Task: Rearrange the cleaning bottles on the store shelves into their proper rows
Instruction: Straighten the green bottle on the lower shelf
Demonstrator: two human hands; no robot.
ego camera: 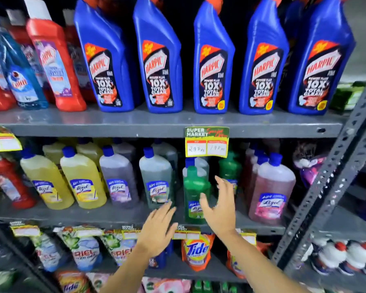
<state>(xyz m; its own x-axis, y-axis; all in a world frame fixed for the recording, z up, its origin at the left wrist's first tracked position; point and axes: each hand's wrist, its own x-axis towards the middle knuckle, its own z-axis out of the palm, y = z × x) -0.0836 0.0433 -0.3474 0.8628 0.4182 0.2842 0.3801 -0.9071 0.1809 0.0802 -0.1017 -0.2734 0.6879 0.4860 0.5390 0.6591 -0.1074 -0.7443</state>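
A green Lizol bottle with a green cap stands upright at the front edge of the middle shelf. My right hand is open just to its right, fingers spread, thumb in front of the bottle's lower label. My left hand is open below and left of it, fingers near the shelf edge. Neither hand grips anything. Rows of yellow, purple, grey-green and pink Lizol bottles line the same shelf. Blue Harpic bottles fill the top shelf.
Red Harpic bottles and a blue Colin bottle stand top left. A price tag hangs from the top shelf edge. Ariel and Tide pouches sit below. A grey perforated upright bounds the right side.
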